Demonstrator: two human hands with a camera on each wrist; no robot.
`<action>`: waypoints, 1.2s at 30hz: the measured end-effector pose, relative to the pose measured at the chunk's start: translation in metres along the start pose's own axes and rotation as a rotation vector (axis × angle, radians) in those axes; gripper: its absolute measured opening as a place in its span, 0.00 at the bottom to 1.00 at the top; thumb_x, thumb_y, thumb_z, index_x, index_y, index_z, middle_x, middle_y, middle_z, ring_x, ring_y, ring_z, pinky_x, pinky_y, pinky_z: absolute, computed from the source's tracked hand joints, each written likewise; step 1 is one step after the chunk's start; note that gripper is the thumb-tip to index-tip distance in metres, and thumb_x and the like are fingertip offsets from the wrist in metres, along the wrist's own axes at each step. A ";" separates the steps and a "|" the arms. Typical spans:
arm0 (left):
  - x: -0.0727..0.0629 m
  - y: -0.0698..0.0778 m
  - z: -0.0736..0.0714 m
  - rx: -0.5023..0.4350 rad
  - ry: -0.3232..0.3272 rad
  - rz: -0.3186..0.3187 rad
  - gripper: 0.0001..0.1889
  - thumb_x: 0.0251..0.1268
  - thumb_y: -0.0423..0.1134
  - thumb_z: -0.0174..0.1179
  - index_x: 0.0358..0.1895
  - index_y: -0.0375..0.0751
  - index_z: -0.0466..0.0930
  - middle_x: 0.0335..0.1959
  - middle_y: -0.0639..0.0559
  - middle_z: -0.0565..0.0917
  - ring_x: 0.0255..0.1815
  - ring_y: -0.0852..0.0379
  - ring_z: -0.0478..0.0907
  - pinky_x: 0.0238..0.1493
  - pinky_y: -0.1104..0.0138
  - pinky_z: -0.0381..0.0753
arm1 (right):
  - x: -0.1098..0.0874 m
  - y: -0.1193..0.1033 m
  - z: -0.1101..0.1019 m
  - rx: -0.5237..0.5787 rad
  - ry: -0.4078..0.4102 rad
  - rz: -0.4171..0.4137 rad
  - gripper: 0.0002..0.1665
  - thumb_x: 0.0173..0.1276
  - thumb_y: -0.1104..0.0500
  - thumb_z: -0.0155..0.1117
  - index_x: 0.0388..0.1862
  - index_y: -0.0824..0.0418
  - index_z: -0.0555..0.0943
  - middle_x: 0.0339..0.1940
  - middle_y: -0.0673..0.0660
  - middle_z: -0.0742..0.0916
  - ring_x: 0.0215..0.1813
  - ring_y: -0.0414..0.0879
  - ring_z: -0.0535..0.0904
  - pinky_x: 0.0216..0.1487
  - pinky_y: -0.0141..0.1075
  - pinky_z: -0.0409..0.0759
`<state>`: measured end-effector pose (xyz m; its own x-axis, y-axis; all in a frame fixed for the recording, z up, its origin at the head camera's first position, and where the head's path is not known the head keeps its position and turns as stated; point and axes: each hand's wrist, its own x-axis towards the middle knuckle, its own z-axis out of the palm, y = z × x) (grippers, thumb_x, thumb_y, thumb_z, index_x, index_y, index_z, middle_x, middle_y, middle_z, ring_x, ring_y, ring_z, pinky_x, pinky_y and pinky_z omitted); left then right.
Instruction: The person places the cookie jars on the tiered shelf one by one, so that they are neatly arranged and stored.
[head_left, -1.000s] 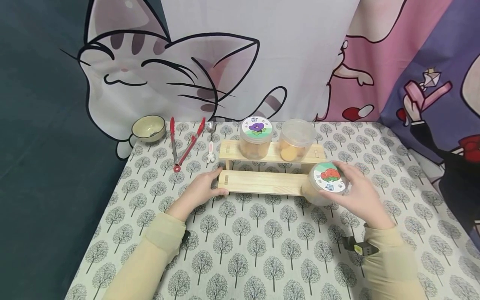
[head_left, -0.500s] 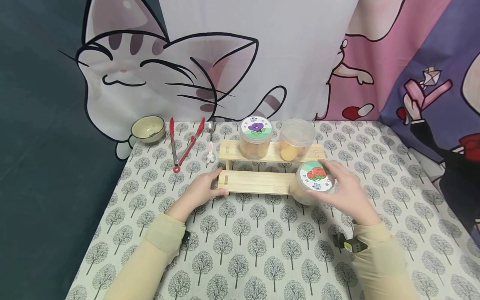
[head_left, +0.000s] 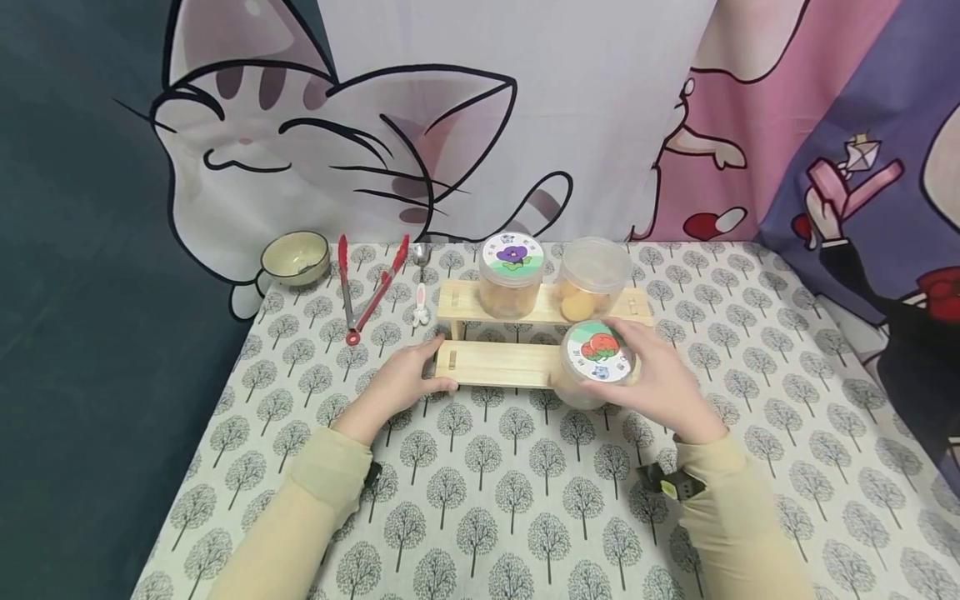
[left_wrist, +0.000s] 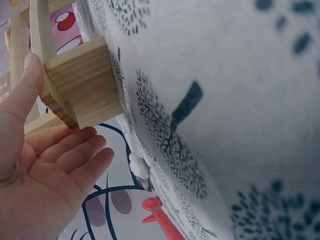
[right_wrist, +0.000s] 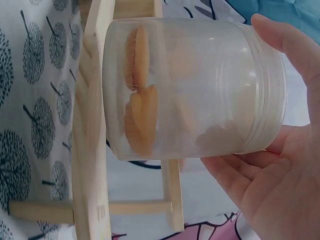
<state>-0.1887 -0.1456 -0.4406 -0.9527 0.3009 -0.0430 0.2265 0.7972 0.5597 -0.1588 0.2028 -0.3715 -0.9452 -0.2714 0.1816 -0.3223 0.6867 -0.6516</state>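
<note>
My right hand grips a clear plastic jar near its lidded end. In the head view the jar's lid shows a red strawberry-like picture. A few orange-brown pieces lie in its bottom. The jar is over the lower step of a two-tier wooden rack, with its base at or just above the board. My left hand holds the left end of that step, the thumb on one edge and the fingers by the other.
On the upper step stand a jar with a purple-flower lid and a jar with a plain translucent lid. Left of the rack lie a rabbit-handled spoon and red-tipped tongs. A bowl sits at the far-left corner.
My right hand has carried the strawberry-lidded jar leftward along the lower step, from its right end toward the middle. The left hand and the rack have stayed put.
</note>
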 end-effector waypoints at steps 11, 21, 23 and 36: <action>0.000 0.000 -0.001 0.013 0.008 0.004 0.47 0.50 0.51 0.70 0.70 0.33 0.59 0.67 0.36 0.68 0.67 0.39 0.66 0.70 0.50 0.63 | 0.013 -0.017 0.015 -0.012 -0.031 -0.034 0.56 0.42 0.44 0.80 0.69 0.58 0.66 0.64 0.60 0.75 0.61 0.56 0.72 0.61 0.60 0.69; -0.001 0.001 -0.001 0.006 0.001 -0.001 0.47 0.50 0.51 0.70 0.71 0.33 0.59 0.67 0.36 0.68 0.67 0.39 0.66 0.70 0.51 0.63 | 0.028 -0.028 0.027 -0.021 -0.055 -0.096 0.57 0.44 0.42 0.79 0.70 0.62 0.65 0.66 0.60 0.74 0.63 0.55 0.70 0.63 0.58 0.69; -0.001 0.001 -0.001 -0.001 0.000 -0.003 0.47 0.50 0.51 0.70 0.70 0.33 0.59 0.67 0.36 0.68 0.67 0.39 0.66 0.70 0.51 0.62 | 0.029 -0.030 0.029 -0.016 -0.062 -0.096 0.58 0.43 0.41 0.79 0.70 0.62 0.65 0.66 0.60 0.74 0.64 0.55 0.70 0.64 0.57 0.68; -0.001 0.001 -0.001 -0.009 -0.004 -0.008 0.46 0.51 0.51 0.70 0.71 0.33 0.59 0.68 0.37 0.67 0.68 0.39 0.65 0.71 0.51 0.61 | 0.043 -0.044 0.040 0.050 -0.091 -0.096 0.57 0.43 0.43 0.79 0.70 0.61 0.65 0.63 0.60 0.76 0.63 0.54 0.70 0.65 0.55 0.68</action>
<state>-0.1876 -0.1458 -0.4393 -0.9536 0.2969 -0.0507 0.2173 0.7949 0.5665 -0.1828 0.1342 -0.3642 -0.9007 -0.3961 0.1785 -0.4059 0.6207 -0.6708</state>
